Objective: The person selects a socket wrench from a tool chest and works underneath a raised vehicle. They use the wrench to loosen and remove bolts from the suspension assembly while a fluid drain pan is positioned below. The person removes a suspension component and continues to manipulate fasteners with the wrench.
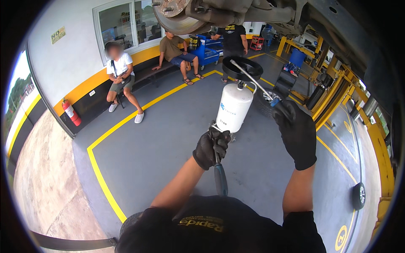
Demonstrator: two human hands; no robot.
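Observation:
My left hand (211, 148), in a black glove, grips a tool with a blue handle (220, 179) that hangs down toward my chest. My right hand (297, 131), also gloved in black, holds a long thin metal tool (252, 79) with a blue grip, its shaft pointing up and left. Beyond both hands stands a white oil drain tank (233, 107) with a black funnel pan (242, 67) on top. A raised car's brake disc and hub (177, 17) hangs overhead.
Two people sit on a bench (147, 71) by the white and yellow wall, and a third stands by a blue tool cart (207, 49). A red fire extinguisher (71, 112) stands at left. Yellow lift posts (333, 90) and a loose wheel (359, 195) are at right.

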